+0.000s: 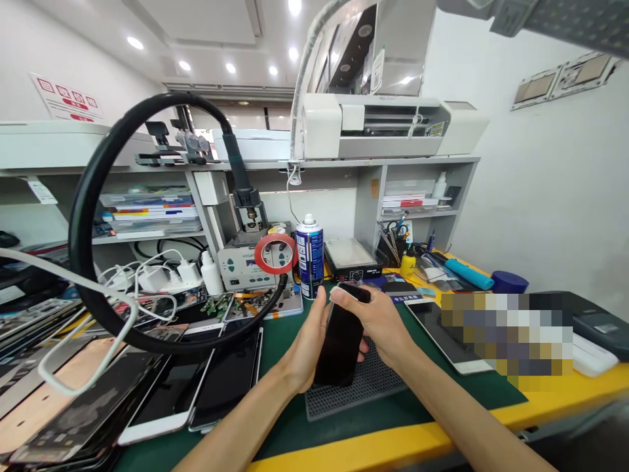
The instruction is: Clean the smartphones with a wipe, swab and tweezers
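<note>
Both of my hands hold a black smartphone (341, 341) upright above a dark ridged mat (363, 393) on the green bench. My left hand (303, 344) grips the phone's left edge, thumb along the side. My right hand (376, 321) closes over its top right corner, with the fingers pinching the upper edge. The phone's dark face is turned toward me.
Several phones and screens (162, 393) lie stacked at left. A black hose loop (86, 216), a hot-air station (246, 262), a red tape roll (275, 254) and a blue spray can (309, 255) stand behind. A heating plate (351, 259) and a tablet (442, 331) lie to the right.
</note>
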`<state>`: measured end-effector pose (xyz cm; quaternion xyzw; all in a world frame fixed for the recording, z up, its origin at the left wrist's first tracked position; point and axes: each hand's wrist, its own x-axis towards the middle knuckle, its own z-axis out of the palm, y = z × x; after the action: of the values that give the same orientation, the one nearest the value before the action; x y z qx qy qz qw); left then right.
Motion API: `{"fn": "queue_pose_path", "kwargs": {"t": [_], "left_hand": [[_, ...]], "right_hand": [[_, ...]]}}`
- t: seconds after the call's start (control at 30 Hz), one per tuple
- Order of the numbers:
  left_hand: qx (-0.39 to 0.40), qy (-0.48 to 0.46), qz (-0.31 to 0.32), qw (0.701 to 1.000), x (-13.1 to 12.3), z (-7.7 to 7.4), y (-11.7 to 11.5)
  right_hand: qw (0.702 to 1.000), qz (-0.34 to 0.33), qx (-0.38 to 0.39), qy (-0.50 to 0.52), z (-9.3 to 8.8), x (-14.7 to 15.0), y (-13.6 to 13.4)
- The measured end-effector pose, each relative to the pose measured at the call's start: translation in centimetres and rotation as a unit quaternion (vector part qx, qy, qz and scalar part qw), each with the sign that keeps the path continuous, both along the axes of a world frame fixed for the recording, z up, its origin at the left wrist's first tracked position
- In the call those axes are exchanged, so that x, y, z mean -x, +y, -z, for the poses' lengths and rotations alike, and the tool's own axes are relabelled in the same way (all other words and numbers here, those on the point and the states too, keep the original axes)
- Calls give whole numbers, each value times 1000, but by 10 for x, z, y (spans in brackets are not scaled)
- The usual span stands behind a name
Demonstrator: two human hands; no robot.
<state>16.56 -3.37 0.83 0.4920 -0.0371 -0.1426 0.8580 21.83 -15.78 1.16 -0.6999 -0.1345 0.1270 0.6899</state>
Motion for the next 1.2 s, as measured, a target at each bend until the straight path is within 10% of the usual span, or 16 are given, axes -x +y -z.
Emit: {"fn": "queue_pose_path", "kwargs": {"t": [0.37,1.2], "left_hand": [[42,9,35,998,-5,2,3],[124,-55,-97,986,-3,-11,7]], "right_hand": [[1000,-26,-8,9,2,-2,-1],[988,-146,43,-11,3,7,8]]}}
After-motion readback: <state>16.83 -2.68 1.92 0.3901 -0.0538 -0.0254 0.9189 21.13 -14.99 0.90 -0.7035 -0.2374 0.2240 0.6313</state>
